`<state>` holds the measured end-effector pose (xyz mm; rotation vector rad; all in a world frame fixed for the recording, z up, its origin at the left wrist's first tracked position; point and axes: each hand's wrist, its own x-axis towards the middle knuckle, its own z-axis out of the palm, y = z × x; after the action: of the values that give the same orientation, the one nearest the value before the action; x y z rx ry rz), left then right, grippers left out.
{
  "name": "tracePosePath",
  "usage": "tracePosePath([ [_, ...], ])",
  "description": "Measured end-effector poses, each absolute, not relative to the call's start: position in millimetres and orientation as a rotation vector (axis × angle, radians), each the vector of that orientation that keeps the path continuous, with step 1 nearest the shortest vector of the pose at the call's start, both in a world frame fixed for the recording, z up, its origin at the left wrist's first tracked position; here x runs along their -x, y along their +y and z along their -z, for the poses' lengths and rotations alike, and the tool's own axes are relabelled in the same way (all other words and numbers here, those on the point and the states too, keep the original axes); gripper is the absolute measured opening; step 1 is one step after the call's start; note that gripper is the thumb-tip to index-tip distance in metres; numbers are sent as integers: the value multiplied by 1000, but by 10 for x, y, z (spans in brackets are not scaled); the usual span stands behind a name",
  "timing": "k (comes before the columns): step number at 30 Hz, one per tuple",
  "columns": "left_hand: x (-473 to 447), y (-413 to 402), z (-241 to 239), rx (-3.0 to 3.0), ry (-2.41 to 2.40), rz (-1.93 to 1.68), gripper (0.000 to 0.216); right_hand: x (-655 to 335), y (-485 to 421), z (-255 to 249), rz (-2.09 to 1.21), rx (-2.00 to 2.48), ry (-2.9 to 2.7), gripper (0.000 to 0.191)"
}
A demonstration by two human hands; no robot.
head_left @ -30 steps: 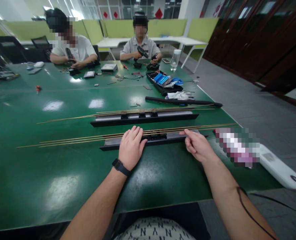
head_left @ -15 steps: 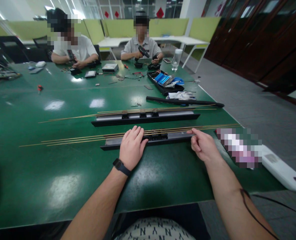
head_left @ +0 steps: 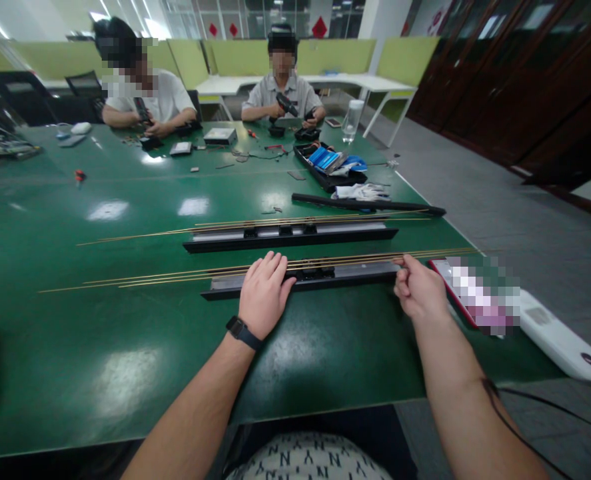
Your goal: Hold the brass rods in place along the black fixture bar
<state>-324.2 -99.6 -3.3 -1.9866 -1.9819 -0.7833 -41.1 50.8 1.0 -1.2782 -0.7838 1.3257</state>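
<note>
Head view: our left hand (head_left: 264, 293) lies flat with the fingers loosely spread, pressing on the near black rail (head_left: 345, 271), which sits across the green table (head_left: 125, 347) just in front of us. Our right hand (head_left: 418, 290) is curled at the rail's right end, thumb and forefinger pinched on the thin brass rods (head_left: 175, 275) lying along its top. A second black rail (head_left: 290, 235) with its own rods lies parallel, just beyond. Two people work at the far side.
</note>
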Motion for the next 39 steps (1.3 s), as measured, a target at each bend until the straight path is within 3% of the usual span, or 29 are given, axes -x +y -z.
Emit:
tracePosePath([
  [16,3240,-1000,22,1983,-1973,771,39,343,571,12,-1244,1300,-703,13],
  [29,3237,-996,26,1977,-1970,776,39,572,341,61,-1757,1087,-1122,35],
  [39,3248,-993,40,1972,-1950,744,40,598,347,78,-1773,1107,-1133,38],
])
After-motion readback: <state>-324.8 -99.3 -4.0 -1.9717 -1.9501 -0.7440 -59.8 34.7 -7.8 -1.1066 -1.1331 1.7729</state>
